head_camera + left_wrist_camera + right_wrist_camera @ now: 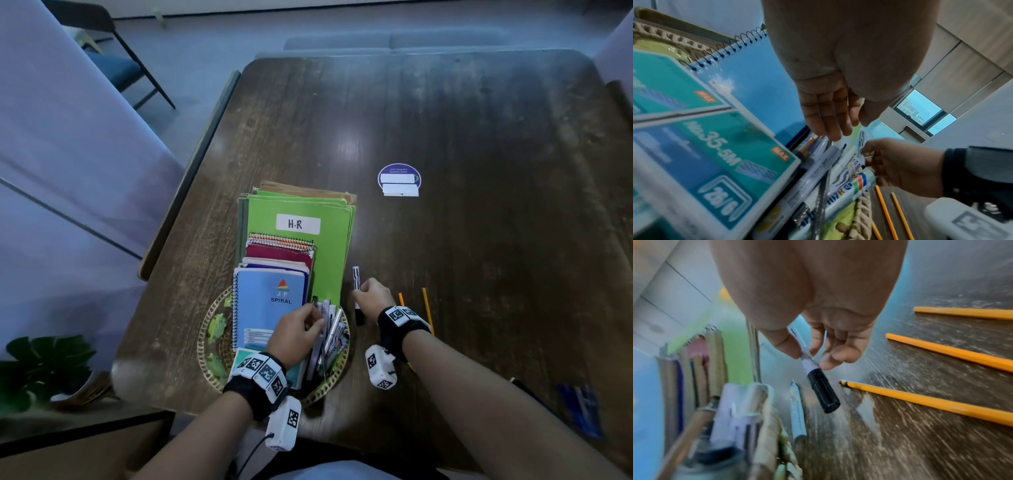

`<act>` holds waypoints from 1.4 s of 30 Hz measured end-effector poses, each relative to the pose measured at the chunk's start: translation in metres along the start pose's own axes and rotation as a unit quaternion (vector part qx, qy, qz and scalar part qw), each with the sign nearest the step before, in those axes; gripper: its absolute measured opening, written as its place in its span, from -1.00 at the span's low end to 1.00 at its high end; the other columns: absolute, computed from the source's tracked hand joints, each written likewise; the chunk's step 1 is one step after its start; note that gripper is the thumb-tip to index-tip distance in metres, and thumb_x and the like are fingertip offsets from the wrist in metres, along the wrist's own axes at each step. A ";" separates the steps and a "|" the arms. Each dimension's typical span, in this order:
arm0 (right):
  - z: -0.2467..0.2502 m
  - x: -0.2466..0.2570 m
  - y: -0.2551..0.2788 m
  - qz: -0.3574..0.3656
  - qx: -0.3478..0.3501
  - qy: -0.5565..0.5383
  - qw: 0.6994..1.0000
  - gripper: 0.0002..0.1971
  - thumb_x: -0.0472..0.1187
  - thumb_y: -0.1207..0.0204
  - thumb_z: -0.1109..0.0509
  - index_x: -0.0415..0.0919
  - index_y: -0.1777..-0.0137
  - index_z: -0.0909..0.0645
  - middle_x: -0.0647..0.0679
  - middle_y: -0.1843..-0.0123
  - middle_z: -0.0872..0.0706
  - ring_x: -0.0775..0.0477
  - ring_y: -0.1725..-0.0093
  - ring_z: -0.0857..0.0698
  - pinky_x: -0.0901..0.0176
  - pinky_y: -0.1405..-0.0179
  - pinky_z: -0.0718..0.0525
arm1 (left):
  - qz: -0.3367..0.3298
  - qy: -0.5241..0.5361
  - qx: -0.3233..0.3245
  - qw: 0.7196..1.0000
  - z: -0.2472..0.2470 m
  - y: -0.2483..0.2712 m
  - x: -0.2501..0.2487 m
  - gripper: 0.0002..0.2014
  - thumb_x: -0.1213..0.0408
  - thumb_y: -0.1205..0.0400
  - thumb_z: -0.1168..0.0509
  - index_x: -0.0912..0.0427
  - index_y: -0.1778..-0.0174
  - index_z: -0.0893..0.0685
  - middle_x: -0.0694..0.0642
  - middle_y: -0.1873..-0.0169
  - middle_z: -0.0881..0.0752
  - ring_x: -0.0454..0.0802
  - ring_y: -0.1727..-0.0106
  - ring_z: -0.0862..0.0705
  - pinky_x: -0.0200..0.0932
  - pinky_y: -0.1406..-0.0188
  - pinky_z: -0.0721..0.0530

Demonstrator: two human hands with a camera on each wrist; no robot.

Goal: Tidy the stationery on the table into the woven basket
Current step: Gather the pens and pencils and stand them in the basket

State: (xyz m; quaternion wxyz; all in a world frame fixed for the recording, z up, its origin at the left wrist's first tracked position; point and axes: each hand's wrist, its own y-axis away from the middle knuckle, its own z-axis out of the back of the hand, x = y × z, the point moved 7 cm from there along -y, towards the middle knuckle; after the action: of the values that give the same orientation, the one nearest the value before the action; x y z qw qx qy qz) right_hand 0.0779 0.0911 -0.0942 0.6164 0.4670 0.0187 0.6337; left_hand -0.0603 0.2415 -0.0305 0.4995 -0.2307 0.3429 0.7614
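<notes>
The round woven basket (209, 346) stands at the table's near edge, packed with green folders (329, 253), a blue spiral notebook (270, 301), teal staple boxes (705, 146) and several pens (330, 329). My left hand (317, 318) hovers over those pens with straight fingers (830, 116), the tips touching them. Just right of the basket, my right hand (361, 294) pinches a white marker with a black cap (818, 381), tilted cap-down above the table. Another pen (797, 410) lies on the table against the basket wall (766, 426).
Three yellow pencils (941, 350) lie on the dark wooden table (479, 137) right of my right hand. Blue pens (582, 407) sit near the front right edge. A round sticker (399, 180) is farther back. A plant (44, 363) and a chair (113, 58) stand left.
</notes>
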 end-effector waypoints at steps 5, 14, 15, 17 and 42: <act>0.015 0.014 0.020 0.033 -0.002 -0.064 0.997 -0.84 -0.08 -0.56 -0.32 -0.13 -0.04 -0.59 -0.06 0.02 -0.71 -0.14 0.03 -0.68 0.02 0.08 -0.63 | -0.015 0.026 -0.012 0.999 -0.007 -0.009 -0.013 -0.95 0.17 -0.67 -0.36 0.01 0.10 -0.68 -0.09 0.27 -0.73 -0.24 0.26 -0.65 -0.33 0.26 -0.50; 0.003 0.044 0.055 0.066 0.090 -0.171 0.979 -0.84 -0.23 -0.63 -0.34 -0.31 -0.10 -0.49 -0.28 0.23 -0.77 -0.20 0.34 -0.79 -0.20 0.16 -0.85 | -0.039 0.064 -0.028 0.997 -0.003 -0.026 -0.041 -0.83 0.13 -0.66 -0.39 0.08 -0.12 -0.68 0.00 0.18 -0.74 -0.08 0.17 -0.71 -0.34 0.24 -0.62; 0.001 0.046 0.057 0.066 0.092 -0.172 0.978 -0.83 -0.21 -0.62 -0.34 -0.30 -0.08 -0.48 -0.28 0.24 -0.77 -0.23 0.33 -0.81 -0.22 0.15 -0.85 | -0.037 0.057 -0.031 0.997 -0.001 -0.027 -0.040 -0.87 0.14 -0.66 -0.39 0.08 -0.06 -0.67 0.01 0.22 -0.74 -0.05 0.18 -0.71 -0.28 0.24 -0.62; -0.002 0.048 0.057 0.067 0.101 -0.171 0.978 -0.76 -0.11 -0.60 -0.38 -0.29 -0.06 -0.50 -0.26 0.24 -0.77 -0.26 0.29 -0.83 -0.18 0.20 -0.85 | -0.030 0.044 -0.031 0.998 0.002 -0.029 -0.036 -0.90 0.13 -0.63 -0.40 0.04 0.03 -0.66 0.00 0.27 -0.74 -0.03 0.21 -0.71 -0.13 0.21 -0.65; 0.016 -0.024 0.031 0.001 0.036 0.003 0.999 -0.81 -0.08 -0.61 -0.26 -0.15 0.02 -0.64 -0.18 0.16 -0.81 -0.15 0.22 -0.79 -0.10 0.09 -0.80 | 0.042 -0.115 0.068 0.990 -0.001 -0.017 -0.004 -0.43 0.28 -0.53 -0.36 -0.06 -0.44 -0.32 0.15 -0.03 -0.69 0.14 0.06 -0.71 0.11 0.04 -0.74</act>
State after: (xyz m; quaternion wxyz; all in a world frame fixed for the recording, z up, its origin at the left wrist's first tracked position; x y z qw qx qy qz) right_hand 0.0599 0.0559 -0.0799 0.5985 0.4870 0.0435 0.6346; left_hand -0.0428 0.2429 -0.0333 0.5180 -0.0924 0.3433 0.7780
